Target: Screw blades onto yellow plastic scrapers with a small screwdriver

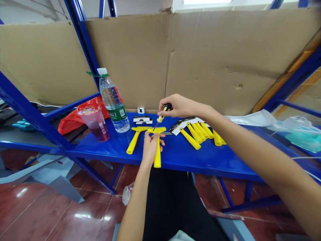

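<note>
My left hand is closed around a yellow T-shaped scraper, its handle pointing toward me over the table's front edge. In my right hand is a screwdriver with a black and pale yellow handle. The screwdriver slants down, and its tip meets the scraper's head near the middle; any screw there is too small to make out. Just left of my left hand lies a second yellow scraper. Several yellow handles lie in a row to the right, partly on black and white printed cards.
On the blue table, a large water bottle and a cup of red drink stand at the left beside a red plastic bag. Small white packets and a small white device sit behind. Cardboard walls the back.
</note>
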{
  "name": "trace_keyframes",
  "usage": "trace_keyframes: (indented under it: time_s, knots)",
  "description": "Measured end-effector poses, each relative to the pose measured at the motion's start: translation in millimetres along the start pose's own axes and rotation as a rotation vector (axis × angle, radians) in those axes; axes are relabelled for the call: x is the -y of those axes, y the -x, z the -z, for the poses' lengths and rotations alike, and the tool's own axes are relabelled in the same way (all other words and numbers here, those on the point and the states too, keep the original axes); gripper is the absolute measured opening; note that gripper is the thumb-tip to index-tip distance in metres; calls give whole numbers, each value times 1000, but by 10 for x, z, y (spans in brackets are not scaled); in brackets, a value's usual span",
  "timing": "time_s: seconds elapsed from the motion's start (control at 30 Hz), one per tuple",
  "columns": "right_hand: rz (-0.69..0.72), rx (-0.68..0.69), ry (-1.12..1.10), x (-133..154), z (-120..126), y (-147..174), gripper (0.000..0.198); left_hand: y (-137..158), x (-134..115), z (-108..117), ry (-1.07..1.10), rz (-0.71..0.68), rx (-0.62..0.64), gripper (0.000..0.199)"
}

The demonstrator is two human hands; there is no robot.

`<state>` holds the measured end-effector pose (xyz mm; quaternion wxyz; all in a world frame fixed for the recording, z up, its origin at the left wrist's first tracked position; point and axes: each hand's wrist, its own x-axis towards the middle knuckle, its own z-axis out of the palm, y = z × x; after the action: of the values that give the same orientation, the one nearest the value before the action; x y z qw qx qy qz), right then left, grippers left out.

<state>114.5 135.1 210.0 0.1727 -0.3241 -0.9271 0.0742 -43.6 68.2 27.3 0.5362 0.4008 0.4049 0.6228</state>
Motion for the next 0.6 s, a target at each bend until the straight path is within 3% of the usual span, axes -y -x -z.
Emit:
trace_keyframes:
  time_s: [0.3,0.47,0.6]
  knots:
    - [-17,-6,6,-22,2,7,28,8,-5,-5,-3,-2,-4,25]
    - [46,16,36,38,11,-15,21,-9,17,5,-18,-3,17,29]
    - [-131,76,195,125,35,-67,42,-44,38,15,-15,3,7,28]
